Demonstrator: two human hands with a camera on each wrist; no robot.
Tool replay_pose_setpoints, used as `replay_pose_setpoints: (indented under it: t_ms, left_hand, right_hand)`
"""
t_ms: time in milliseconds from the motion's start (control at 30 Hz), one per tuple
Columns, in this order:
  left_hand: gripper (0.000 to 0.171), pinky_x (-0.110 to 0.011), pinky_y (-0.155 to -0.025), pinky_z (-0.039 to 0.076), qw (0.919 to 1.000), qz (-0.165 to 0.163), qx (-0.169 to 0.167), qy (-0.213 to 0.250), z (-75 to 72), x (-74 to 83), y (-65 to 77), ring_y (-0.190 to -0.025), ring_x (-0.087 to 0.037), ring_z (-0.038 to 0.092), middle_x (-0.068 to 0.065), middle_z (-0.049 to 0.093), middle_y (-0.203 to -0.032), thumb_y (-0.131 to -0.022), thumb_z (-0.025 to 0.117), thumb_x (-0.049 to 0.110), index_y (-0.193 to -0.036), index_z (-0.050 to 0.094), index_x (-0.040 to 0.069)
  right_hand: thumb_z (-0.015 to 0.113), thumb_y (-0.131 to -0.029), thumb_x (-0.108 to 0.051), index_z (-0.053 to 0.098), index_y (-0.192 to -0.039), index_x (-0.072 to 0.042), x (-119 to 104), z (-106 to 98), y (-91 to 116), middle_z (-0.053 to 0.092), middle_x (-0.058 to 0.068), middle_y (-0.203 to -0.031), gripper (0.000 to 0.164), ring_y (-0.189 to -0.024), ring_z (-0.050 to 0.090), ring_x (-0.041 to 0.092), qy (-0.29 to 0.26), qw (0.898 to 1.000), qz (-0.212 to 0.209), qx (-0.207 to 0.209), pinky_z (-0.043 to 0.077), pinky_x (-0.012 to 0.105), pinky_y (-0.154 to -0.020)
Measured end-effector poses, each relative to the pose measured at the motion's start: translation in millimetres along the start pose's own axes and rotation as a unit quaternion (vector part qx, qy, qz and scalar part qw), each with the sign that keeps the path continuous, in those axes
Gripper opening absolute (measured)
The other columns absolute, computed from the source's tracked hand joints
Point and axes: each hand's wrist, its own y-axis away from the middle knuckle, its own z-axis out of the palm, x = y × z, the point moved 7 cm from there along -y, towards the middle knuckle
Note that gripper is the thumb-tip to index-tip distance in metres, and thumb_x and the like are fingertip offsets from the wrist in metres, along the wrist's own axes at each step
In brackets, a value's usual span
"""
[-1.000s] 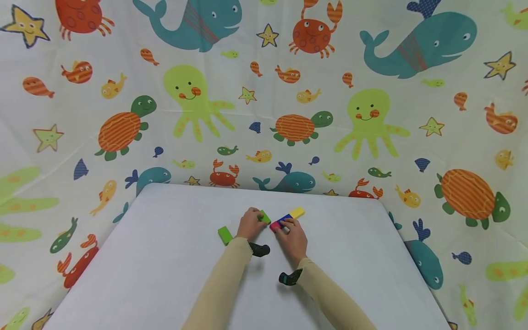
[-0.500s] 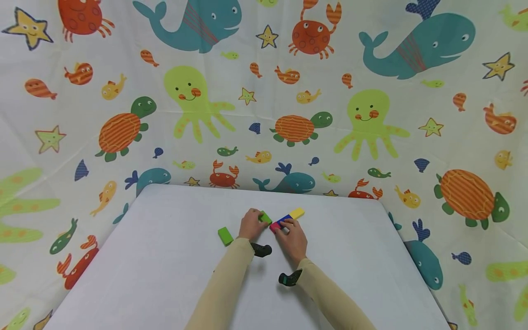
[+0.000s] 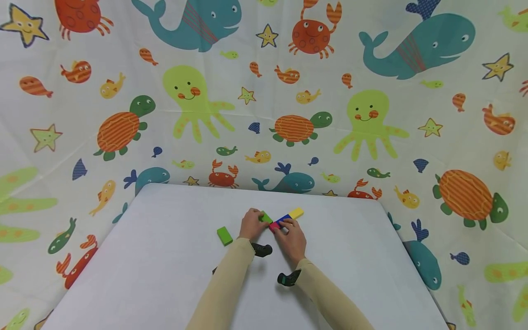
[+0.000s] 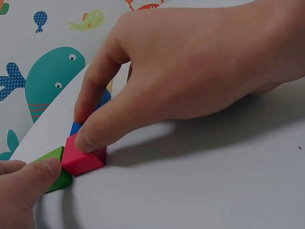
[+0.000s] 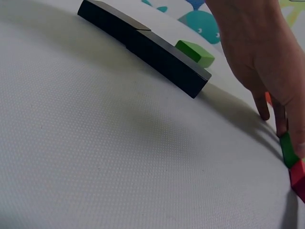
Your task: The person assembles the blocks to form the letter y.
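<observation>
My left hand point(image 3: 251, 224) pinches a green block point(image 3: 266, 218), whose end meets a red block point(image 3: 274, 227) at an angle. In the left wrist view my right hand point(image 4: 162, 71) has its thumb on the red block point(image 4: 83, 157) and a curled finger at its far side, by the blue block point(image 4: 75, 128). Behind these, a yellow block point(image 3: 296, 212) continues the row. The right wrist view catches the left hand point(image 5: 267, 57) over the green block point(image 5: 289, 150); the right hand is out of that picture. Palms and several fingertips are hidden.
Another green block point(image 3: 224, 236) lies left of the left hand on the white table point(image 3: 173, 256). Two long black blocks point(image 5: 143, 45) lie end to end, mostly hidden under the left sleeve in the head view. A patterned cloth point(image 3: 247, 114) hangs behind the table.
My left hand has shifted slightly right with the green block, against the red one. A black block's tip now shows beside the left sleeve. The right hand stays nearly still.
</observation>
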Motion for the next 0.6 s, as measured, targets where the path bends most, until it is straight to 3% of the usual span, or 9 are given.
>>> replay_pose_setpoints:
  t_ms: [200, 467, 600]
  left_hand:
    - [0.037, -0.045, -0.095, 0.046, 1.0, 0.002, 0.001, -0.006, 2.9, -1.1, -2.0, -0.106, -0.032, 0.057, -0.018, 0.058, -0.115, -0.084, 0.077, 0.014, -0.114, 0.069, -0.006]
    - [0.034, -0.047, -0.097, 0.046, 0.9999, 0.011, -0.008, -0.004, 4.3, 4.6, -3.7, -0.108, -0.034, 0.056, -0.02, 0.057, -0.117, -0.084, 0.076, 0.01, -0.113, 0.069, -0.006]
    - [0.033, -0.046, -0.097, 0.046, 0.9998, 0.007, -0.014, -0.009, 5.9, 6.9, -4.8, -0.109, -0.034, 0.056, -0.02, 0.056, -0.118, -0.085, 0.075, 0.01, -0.114, 0.069, -0.006]
  right_hand:
    - [0.074, -0.087, -0.037, 0.074, -0.114, -0.01, 1.5, 1.4, 0.5, 0.061, 0.007, -0.123, 0.038, -0.096, 0.063, 0.021, 0.0, 1.0, 0.004, 0.001, 0.053, 0.037, -0.081]
    - [0.076, -0.085, -0.033, 0.075, -0.11, -0.008, -2.9, -2.7, 1.6, 0.062, 0.007, -0.118, 0.035, -0.092, 0.063, 0.021, -0.001, 0.999, -0.021, 0.027, 0.053, 0.037, -0.076]
    - [0.075, -0.086, -0.033, 0.074, -0.111, -0.008, -4.8, -3.5, 2.2, 0.062, 0.007, -0.119, 0.036, -0.095, 0.063, 0.022, -0.007, 1.0, -0.014, 0.018, 0.053, 0.038, -0.078]
